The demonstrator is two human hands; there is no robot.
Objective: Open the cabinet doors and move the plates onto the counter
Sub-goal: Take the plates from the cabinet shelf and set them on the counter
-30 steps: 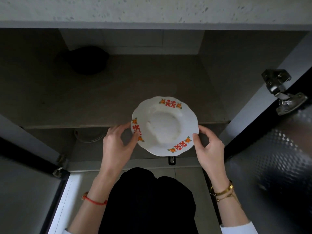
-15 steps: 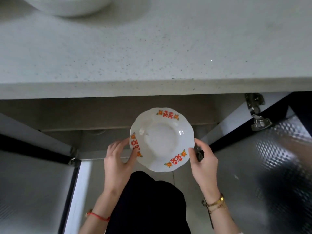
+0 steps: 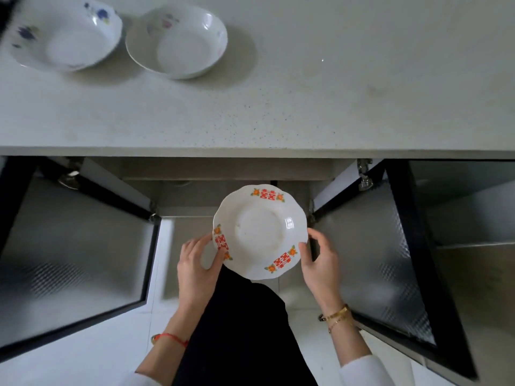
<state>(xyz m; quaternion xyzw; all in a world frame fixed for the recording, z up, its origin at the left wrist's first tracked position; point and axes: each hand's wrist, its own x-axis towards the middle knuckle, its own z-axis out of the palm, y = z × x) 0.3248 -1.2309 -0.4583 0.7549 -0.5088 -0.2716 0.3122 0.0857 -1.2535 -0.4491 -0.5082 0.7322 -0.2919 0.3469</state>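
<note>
I hold a white scalloped plate [image 3: 260,231] with red and orange motifs between both hands, in front of the open cabinet and below the counter's edge. My left hand [image 3: 195,264] grips its left rim and my right hand [image 3: 320,259] grips its right rim. Two white plates lie on the grey speckled counter [image 3: 306,101] at the far left: one with blue flowers [image 3: 65,34] and one with faint pink marks [image 3: 177,40]. Both cabinet doors stand open: the left door [image 3: 75,254] and the right door [image 3: 376,260].
Metal hinges [image 3: 365,179] show at the inner edges of the frosted, black-framed doors. Another cabinet front [image 3: 468,207] stands at the right. My dark-clothed legs [image 3: 239,330] and the pale floor fill the space below the plate.
The view has risen from the cabinet's inside to above the counter. The plate has come out of the cabinet and up, still held in both hands. Two plates on the counter came into view.
</note>
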